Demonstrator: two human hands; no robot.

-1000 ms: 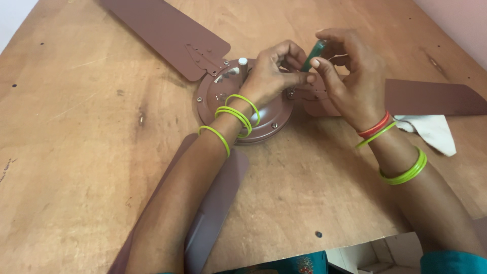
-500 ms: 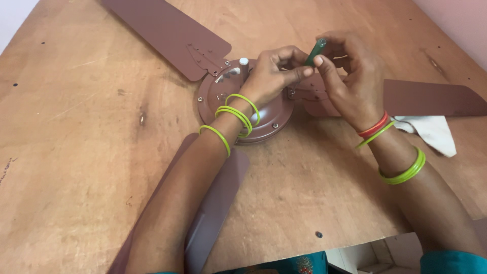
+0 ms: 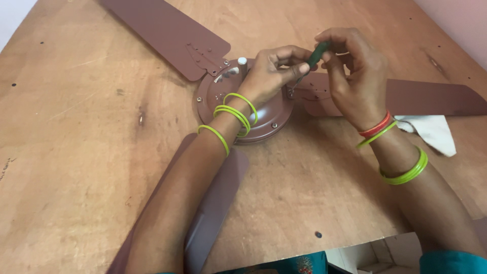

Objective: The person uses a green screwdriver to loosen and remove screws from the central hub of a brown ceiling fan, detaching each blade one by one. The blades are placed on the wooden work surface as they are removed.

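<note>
Head view looks down on a brown ceiling fan (image 3: 243,109) lying flat on a wooden desk (image 3: 76,152), its round motor housing in the middle and three blades reaching far left, right and near. The left hand (image 3: 271,76) rests on the far right part of the housing, fingers (image 3: 297,68) curled and pressing toward the joint where the right blade (image 3: 431,99) meets the hub. The right hand (image 3: 355,76) is closed around a small screwdriver with a dark green handle (image 3: 319,50), held upright just above that same joint; its tip is hidden behind the fingers. A short white shaft stub (image 3: 242,61) stands at the hub's far side, and a white cloth (image 3: 431,132) lies on the desk just near of the right blade. The screwdriver looks light, stiff and smooth, so a pinch high on the handle suits turning it. The fan seems heavy at the hub, while the thin metal blades would likely flex, so the housing rim is the safer place to hold.
</note>
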